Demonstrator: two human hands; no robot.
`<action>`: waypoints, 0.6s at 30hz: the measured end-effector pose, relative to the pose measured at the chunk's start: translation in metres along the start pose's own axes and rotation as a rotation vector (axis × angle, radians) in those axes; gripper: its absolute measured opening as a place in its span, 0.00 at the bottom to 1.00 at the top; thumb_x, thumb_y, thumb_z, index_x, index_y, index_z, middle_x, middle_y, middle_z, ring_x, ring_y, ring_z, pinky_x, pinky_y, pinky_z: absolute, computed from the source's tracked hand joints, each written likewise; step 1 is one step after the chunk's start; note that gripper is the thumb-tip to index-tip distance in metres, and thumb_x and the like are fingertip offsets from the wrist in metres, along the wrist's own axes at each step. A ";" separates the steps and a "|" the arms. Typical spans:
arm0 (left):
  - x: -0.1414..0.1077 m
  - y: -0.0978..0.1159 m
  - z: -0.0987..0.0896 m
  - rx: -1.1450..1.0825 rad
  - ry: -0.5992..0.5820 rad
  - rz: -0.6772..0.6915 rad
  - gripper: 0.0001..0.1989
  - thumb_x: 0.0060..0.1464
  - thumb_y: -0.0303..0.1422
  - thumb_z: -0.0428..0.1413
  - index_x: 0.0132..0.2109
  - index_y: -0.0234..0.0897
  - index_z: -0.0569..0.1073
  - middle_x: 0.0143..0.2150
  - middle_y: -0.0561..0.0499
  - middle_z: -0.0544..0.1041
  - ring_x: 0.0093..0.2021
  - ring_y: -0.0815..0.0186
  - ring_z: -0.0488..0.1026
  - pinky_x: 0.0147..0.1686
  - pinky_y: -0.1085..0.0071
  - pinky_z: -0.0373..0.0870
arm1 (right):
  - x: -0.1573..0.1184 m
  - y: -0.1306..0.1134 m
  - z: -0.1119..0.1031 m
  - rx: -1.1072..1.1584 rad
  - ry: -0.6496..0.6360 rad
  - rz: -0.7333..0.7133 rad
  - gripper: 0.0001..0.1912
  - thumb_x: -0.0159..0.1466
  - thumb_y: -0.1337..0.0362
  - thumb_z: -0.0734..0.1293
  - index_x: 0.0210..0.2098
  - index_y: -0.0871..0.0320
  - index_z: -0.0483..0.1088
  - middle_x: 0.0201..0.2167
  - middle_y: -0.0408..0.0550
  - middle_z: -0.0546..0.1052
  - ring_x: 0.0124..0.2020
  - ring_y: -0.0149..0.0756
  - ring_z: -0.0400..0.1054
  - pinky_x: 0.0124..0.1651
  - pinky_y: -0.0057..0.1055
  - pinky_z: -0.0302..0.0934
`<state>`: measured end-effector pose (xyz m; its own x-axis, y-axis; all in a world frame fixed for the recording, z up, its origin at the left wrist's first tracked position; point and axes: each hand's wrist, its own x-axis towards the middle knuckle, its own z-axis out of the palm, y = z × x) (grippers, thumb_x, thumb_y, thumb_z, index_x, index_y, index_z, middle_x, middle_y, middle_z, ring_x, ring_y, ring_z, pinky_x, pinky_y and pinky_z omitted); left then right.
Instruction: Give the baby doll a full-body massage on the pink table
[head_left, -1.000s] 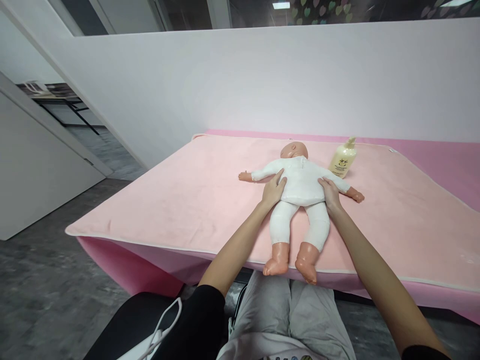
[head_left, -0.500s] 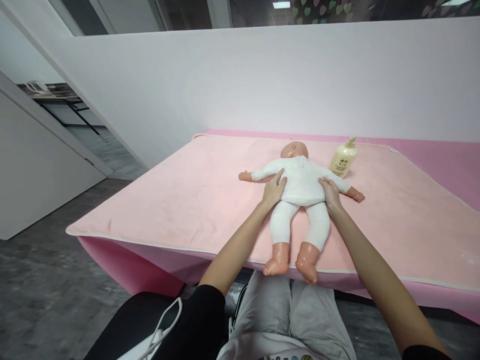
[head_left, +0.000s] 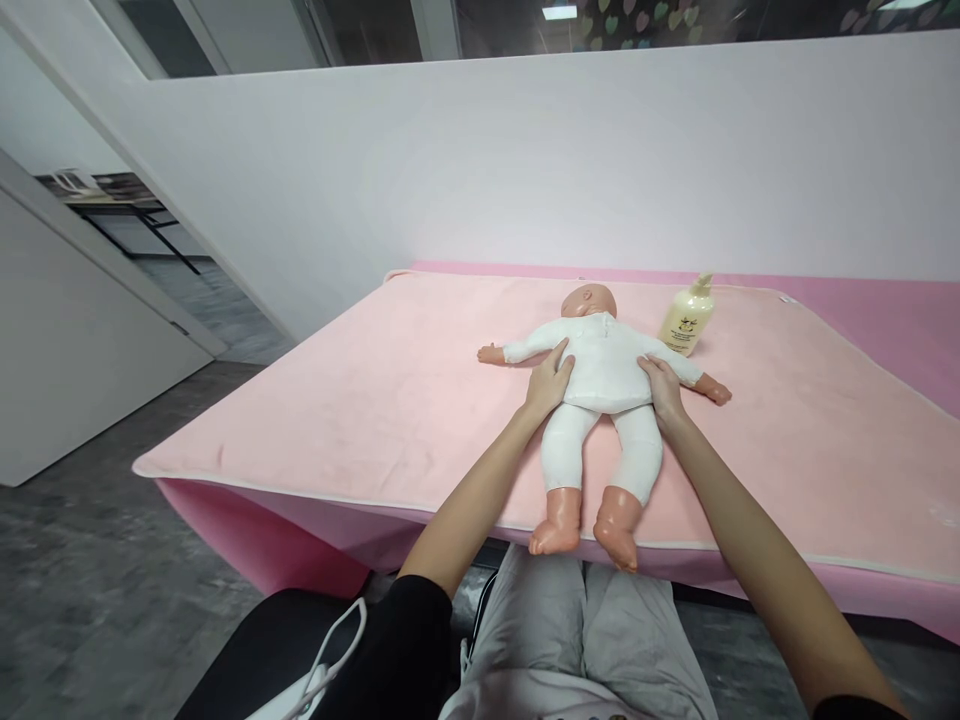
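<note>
A baby doll [head_left: 609, 362] in a white outfit lies face up on a pink blanket [head_left: 360, 390], head away from me, arms spread out, bare feet at the near edge. My left hand [head_left: 550, 380] grips the left side of its torso, thumb on top and the other fingers partly hidden at its side. On the opposite side of the torso, my right hand [head_left: 662, 388] holds it in the same manner. A pale yellow pump bottle [head_left: 686, 318] stands behind the doll's arm on the right.
The blanket covers a pink table [head_left: 885, 315] against a white wall [head_left: 600, 160]. A black chair [head_left: 262, 640] with a white cable and device stands at the lower left. A doorway opens at the far left.
</note>
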<state>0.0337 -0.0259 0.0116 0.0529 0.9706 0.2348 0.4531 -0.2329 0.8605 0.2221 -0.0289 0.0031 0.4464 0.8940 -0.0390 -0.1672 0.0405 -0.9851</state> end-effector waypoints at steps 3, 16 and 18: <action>-0.001 0.002 -0.001 0.004 0.004 -0.008 0.25 0.60 0.38 0.46 0.63 0.39 0.61 0.61 0.48 0.67 0.61 0.59 0.64 0.60 0.61 0.59 | 0.002 0.002 0.000 0.006 0.002 -0.002 0.16 0.48 0.59 0.70 0.36 0.57 0.70 0.41 0.45 0.75 0.46 0.38 0.68 0.54 0.37 0.62; 0.000 0.000 0.001 0.007 0.004 -0.004 0.25 0.60 0.39 0.45 0.63 0.40 0.61 0.62 0.49 0.66 0.61 0.60 0.64 0.60 0.63 0.58 | 0.006 0.005 -0.002 -0.007 0.007 -0.014 0.15 0.48 0.60 0.70 0.35 0.57 0.70 0.40 0.44 0.75 0.45 0.38 0.68 0.54 0.37 0.62; 0.001 0.000 0.001 0.007 0.007 -0.004 0.24 0.60 0.39 0.46 0.63 0.41 0.61 0.62 0.51 0.66 0.61 0.61 0.63 0.60 0.63 0.58 | 0.006 0.005 -0.001 -0.017 0.020 -0.020 0.14 0.48 0.60 0.69 0.34 0.57 0.70 0.39 0.45 0.75 0.45 0.38 0.68 0.53 0.36 0.63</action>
<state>0.0344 -0.0252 0.0111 0.0452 0.9711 0.2344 0.4596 -0.2286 0.8582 0.2250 -0.0243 -0.0018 0.4672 0.8839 -0.0226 -0.1433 0.0504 -0.9884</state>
